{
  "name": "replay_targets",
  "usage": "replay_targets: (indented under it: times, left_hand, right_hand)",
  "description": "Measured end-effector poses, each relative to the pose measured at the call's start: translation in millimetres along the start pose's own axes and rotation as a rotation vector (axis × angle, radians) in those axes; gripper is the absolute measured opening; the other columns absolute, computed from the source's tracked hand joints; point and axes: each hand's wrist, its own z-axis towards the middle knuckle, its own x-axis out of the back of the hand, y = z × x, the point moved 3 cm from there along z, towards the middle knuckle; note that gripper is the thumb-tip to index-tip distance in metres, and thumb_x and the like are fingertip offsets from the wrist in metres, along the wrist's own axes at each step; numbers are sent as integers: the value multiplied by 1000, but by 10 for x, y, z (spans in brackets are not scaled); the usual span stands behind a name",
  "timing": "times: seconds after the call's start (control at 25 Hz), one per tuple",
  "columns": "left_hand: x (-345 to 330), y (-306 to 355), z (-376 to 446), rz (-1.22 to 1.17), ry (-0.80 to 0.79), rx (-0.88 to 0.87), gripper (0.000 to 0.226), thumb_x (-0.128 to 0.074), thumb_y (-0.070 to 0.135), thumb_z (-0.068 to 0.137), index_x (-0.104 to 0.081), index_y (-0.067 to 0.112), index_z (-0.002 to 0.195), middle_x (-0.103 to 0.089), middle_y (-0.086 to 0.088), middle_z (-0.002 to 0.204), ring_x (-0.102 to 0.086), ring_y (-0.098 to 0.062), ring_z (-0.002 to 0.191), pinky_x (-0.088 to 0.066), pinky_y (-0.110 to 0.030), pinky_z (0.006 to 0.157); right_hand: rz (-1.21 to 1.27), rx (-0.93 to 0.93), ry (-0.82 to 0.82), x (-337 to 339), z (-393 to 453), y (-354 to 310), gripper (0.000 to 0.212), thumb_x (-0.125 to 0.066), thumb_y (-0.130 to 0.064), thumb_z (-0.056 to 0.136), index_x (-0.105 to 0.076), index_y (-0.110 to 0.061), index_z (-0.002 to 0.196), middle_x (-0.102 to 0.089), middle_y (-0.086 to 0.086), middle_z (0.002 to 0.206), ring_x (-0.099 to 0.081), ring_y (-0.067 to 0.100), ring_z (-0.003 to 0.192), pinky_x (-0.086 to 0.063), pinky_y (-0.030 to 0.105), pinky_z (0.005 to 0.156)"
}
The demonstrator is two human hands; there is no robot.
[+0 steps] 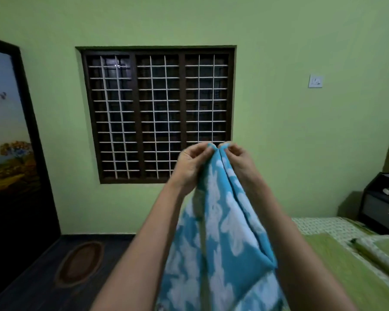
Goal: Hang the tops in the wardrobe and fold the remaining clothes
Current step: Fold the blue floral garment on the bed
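Cloth: blue cloth (220,232) with white shapes, held up at centre, hanging down toward 6 o'clock, folded along a vertical crease.
Left hand: left hand (192,168) pinches the cloth's top edge, fingers curled, just at 9 o'clock of the other grip.
Right hand: right hand (239,160) pinches the top edge beside it, the two grips almost touching.
Window: dark-framed window (157,114) with a white grille, on the green wall (301,131) at 12 o'clock.
Switch: white wall switch (315,81) at 2 o'clock.
Bed: green bed (337,250) at 4 o'clock.
Cabinet: dark cabinet (382,203) at 3 o'clock.
Door: dark door (14,153) with a painted panel at 9 o'clock.
Mat: oval mat (80,263) on the floor at 8 o'clock.
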Motion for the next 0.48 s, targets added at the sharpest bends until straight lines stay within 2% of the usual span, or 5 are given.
replay_targets:
  times: [0.08,0.16,0.32,0.4,0.48]
  left_hand:
    - [-177,-115,-2,-53,-76,70,16,-61,16,75,-76,21,71,-70,3,73,-64,-8,64,-53,-20,64]
    - [-185,-150,-51,-22,-114,69,14,-62,15,74,-75,21,72,-69,1,75,-64,-10,67,-54,-21,65]
    - [-49,-205,-66,13,-191,128,25,-64,15,77,-70,15,101,-71,-5,93,-66,-16,85,-56,-23,75]
    - [-19,-281,-29,70,-176,156,22,-64,16,78,-70,11,98,-72,-4,90,-65,-15,84,-55,-22,76]
    - [42,-358,-43,156,-100,166,10,-65,17,82,-71,14,89,-71,-2,85,-63,-14,82,-54,-22,74]
  right_hand:
    - [-10,-31,-46,-85,-30,97,22,-55,-6,81,-66,-16,64,-64,-1,58,-60,7,49,-50,18,50]
    - [-67,-71,-53,-43,-47,144,22,-59,-4,82,-64,-16,64,-64,0,59,-59,8,49,-51,19,50]
    - [-180,-157,-85,65,-120,136,20,-54,5,91,-53,-11,78,-66,1,71,-62,10,59,-53,21,56]
    - [-320,-164,-128,108,-164,105,19,-53,5,91,-50,-13,84,-62,2,78,-60,9,61,-52,20,57]
    - [-541,-122,-115,188,-226,-26,22,-58,3,89,-48,-16,92,-53,3,90,-57,6,63,-52,18,59]
